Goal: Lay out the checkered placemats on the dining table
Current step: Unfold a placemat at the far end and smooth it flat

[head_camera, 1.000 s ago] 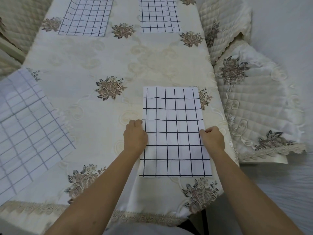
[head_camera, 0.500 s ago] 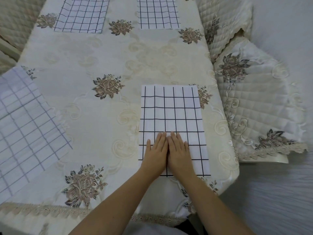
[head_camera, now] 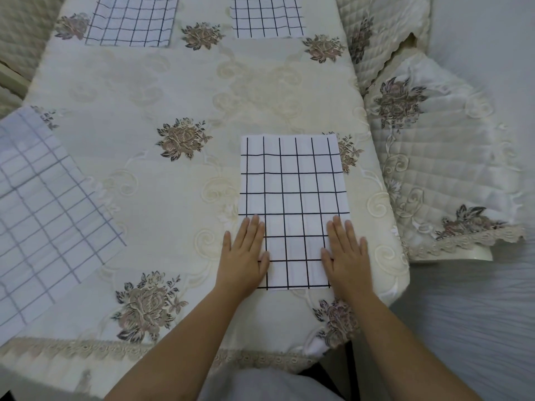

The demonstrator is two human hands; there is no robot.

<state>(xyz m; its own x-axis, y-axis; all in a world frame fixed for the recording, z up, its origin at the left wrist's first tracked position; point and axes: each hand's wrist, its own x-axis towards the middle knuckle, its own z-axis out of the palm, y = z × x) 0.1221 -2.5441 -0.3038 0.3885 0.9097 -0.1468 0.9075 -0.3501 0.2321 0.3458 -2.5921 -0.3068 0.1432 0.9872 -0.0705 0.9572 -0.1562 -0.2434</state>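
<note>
A white placemat with a black grid [head_camera: 292, 198] lies flat on the dining table [head_camera: 179, 88], near its right front corner. My left hand [head_camera: 246, 256] rests flat on the mat's left edge, fingers spread. On the mat's right edge my right hand [head_camera: 346, 253] lies the same way, palm down. Neither hand grips anything. Two more checkered placemats lie at the far side, one far left [head_camera: 133, 21] and one far right [head_camera: 266, 15]. A fourth placemat [head_camera: 43, 215] lies slanted at the table's left edge.
The table wears a cream embroidered cloth with brown rose motifs and a lace hem. Two quilted cream chair covers [head_camera: 451, 169] stand close along the right side. Grey floor [head_camera: 477, 328] shows at the lower right.
My hands went from gripping the mat's sides to meeting at its middle, then slid apart to its left and right edges. The mat stays in place.
</note>
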